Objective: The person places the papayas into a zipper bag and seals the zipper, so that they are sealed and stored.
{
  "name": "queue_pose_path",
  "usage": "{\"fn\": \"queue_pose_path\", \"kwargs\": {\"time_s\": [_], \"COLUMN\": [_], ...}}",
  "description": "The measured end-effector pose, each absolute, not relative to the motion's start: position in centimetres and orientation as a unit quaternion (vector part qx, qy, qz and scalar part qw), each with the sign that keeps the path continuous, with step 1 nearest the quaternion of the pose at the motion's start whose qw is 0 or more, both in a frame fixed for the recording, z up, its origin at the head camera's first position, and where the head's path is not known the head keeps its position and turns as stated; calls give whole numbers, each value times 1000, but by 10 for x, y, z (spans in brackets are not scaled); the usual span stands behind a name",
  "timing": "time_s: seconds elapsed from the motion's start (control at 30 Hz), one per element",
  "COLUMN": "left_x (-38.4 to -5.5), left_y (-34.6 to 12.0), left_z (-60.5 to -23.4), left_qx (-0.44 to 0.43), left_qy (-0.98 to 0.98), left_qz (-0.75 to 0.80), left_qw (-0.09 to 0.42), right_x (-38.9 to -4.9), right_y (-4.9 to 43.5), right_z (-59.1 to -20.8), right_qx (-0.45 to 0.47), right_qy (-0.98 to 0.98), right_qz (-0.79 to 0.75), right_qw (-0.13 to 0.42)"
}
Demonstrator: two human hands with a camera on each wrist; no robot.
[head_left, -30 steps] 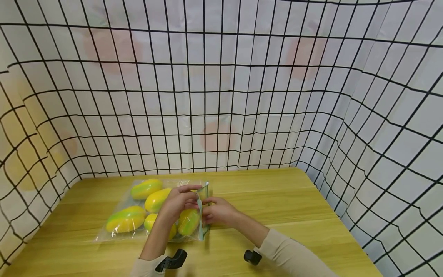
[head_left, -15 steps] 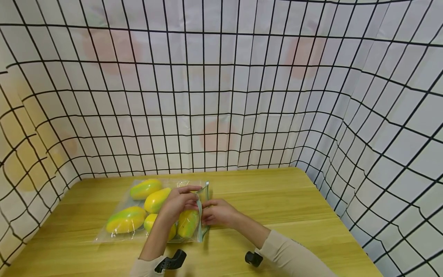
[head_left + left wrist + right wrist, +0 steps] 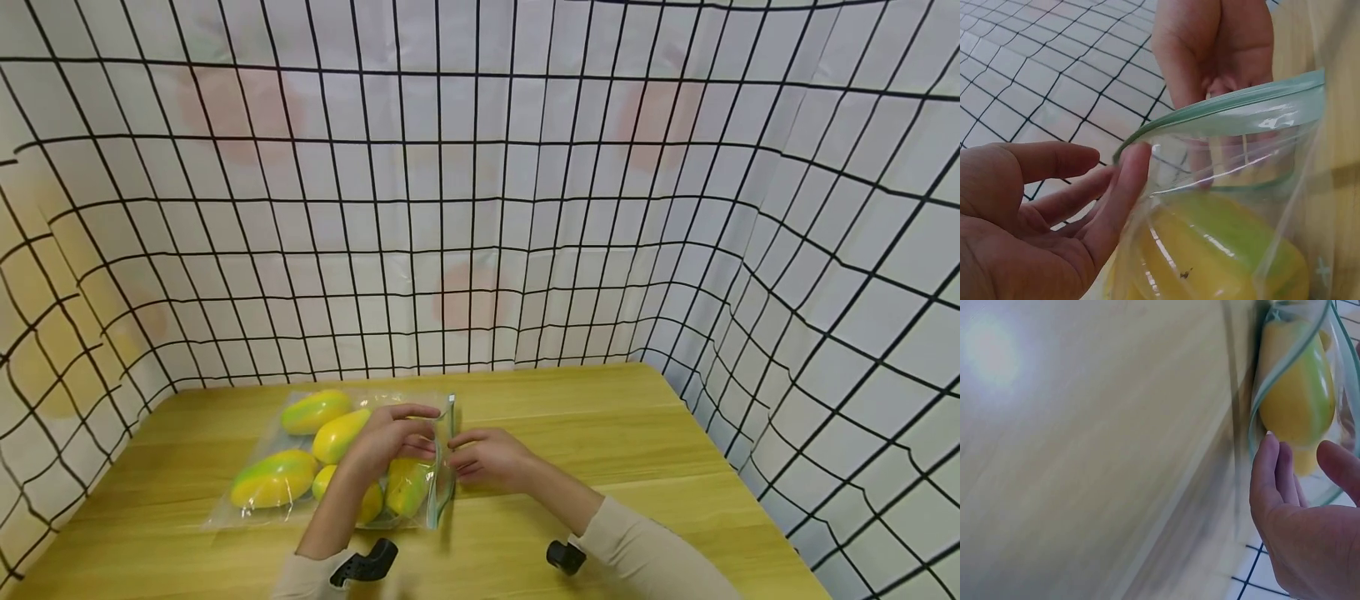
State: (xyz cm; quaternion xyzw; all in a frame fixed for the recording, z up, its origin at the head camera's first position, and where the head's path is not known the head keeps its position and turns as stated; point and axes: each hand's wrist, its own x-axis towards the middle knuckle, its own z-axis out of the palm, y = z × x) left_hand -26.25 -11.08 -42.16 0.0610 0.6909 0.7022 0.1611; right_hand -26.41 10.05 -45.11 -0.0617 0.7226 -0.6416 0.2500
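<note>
A clear zip bag [image 3: 255, 514] with a pale green seal lies flat on the table, its mouth facing right and gaping. Several yellow-green mangoes [image 3: 273, 479] fill it, one of them, the mango [image 3: 1296, 387] in the right wrist view, just inside the opening. My left hand [image 3: 382, 442] reaches over the bag and appears to pinch its rim between thumb and fingers; one finger stays extended. At the mouth, my right hand [image 3: 495, 460] has loosely bent fingers with nothing between them. In the left wrist view its fingertips show through the film of the bag [image 3: 1260, 119].
The wooden table [image 3: 600, 467] runs right of the bag. White walls with black netting [image 3: 480, 208] stand behind it and at both sides. Black wrist mounts, such as the left mount [image 3: 365, 562], sit at both cuffs.
My right hand has drawn slightly to the right, away from the bag's mouth. The mango by the opening has shifted a little. The left hand stays nearly in place.
</note>
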Motion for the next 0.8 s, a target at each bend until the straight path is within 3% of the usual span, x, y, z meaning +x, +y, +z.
{"fn": "queue_pose_path", "kwargs": {"time_s": [0.8], "left_x": [-280], "left_y": [-106], "left_z": [-407], "left_qx": [120], "left_qy": [759], "left_qz": [594], "left_qw": [238], "right_x": [-272], "right_y": [137], "right_z": [-443], "right_qx": [-36], "right_qy": [750], "right_qz": [-624], "right_qw": [218]}}
